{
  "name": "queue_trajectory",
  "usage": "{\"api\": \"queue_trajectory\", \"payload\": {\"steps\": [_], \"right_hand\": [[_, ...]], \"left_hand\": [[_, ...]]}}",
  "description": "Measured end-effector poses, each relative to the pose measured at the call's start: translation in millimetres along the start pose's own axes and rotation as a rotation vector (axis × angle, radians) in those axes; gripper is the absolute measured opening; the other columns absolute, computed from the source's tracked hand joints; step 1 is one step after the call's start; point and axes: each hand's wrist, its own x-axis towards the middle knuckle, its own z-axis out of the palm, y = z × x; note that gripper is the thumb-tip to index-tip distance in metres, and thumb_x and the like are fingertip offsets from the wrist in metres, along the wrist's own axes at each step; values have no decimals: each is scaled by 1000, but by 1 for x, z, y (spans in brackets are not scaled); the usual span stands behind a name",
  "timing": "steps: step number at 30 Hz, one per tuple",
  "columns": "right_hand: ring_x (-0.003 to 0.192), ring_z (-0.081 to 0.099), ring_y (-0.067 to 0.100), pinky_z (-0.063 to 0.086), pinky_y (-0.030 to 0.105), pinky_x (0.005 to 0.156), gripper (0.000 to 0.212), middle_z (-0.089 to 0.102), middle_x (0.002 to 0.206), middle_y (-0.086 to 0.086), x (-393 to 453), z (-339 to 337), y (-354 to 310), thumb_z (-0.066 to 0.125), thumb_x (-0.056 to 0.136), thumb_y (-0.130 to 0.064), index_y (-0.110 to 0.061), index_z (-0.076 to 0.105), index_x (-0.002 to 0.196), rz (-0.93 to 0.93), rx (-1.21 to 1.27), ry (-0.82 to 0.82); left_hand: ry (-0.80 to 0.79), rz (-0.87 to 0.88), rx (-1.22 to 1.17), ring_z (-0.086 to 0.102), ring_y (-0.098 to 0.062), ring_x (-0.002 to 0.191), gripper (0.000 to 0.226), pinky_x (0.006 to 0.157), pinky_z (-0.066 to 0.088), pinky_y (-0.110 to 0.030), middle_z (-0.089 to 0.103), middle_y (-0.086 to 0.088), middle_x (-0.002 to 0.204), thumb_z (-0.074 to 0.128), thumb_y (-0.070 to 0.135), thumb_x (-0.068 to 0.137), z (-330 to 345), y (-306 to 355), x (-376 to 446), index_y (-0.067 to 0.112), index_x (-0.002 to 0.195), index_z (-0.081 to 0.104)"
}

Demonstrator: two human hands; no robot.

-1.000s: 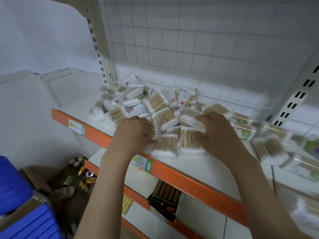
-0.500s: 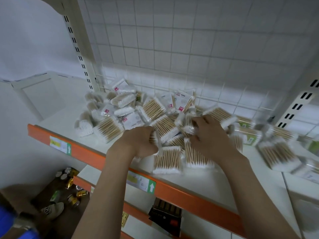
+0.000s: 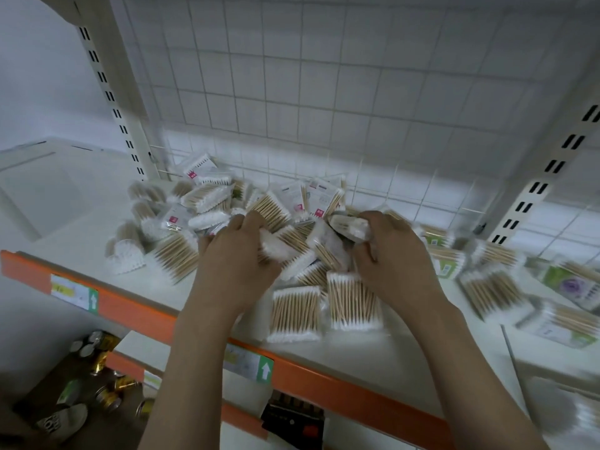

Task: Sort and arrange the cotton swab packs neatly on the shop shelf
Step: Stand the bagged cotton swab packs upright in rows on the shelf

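White shelf (image 3: 373, 362), orange front lip. Heaped crinkly clear packs (image 3: 207, 198) of wooden-stemmed swabs. Left hand (image 3: 235, 258) gripping soft white-tipped pack (image 3: 276, 248); right hand (image 3: 394, 258) gripping another (image 3: 349, 227). Two flat packs (image 3: 295, 313) near edge.

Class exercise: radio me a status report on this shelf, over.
Left hand grips a pack. Right hand grips another pack. Heap unsorted; nothing blocking.
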Motion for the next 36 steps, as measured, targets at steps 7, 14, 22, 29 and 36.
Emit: {"api": "queue_trajectory", "payload": {"steps": [7, 14, 22, 29, 36], "right_hand": [[85, 54, 22, 36, 26, 65, 41, 62, 95, 7, -43, -52, 9, 58, 79, -5, -10, 54, 120, -4, 45, 121], [90, 57, 25, 39, 26, 69, 38, 63, 99, 7, -115, -129, 57, 59, 78, -4, -10, 57, 115, 64, 12, 183], [83, 56, 26, 29, 19, 64, 34, 62, 92, 6, -239, -229, 134, 60, 76, -2, -10, 60, 109, 217, -55, 275], [86, 58, 29, 28, 19, 66, 35, 65, 97, 6, -331, -285, 185, 62, 75, 1, -8, 61, 109, 363, -128, 335], [84, 58, 29, 36, 25, 68, 33, 64, 94, 7, -365, -311, 218, 63, 75, 2, -8, 62, 107, 441, -150, 348]], "left_hand": [[141, 177, -271, 46, -15, 65, 30, 50, 34, -22, 44, 10, 76, 75, 16, 72, -4, 66, -24, 14, 86, 49], [79, 296, -337, 58, -16, 79, 36, 67, 44, -23, 55, 3, 99, 75, 21, 75, 4, 167, -64, 18, 110, 66], [-6, 402, -445, 59, -17, 88, 34, 73, 43, -23, 63, 2, 100, 75, 22, 75, 23, 309, -139, 19, 107, 66], [-32, 450, -567, 49, -1, 89, 43, 68, 40, -13, 63, 16, 98, 74, 27, 74, 38, 410, -199, 31, 115, 61], [-54, 480, -578, 57, -16, 96, 40, 81, 49, -33, 63, 3, 107, 71, 20, 79, 55, 459, -211, 21, 118, 61]]}}
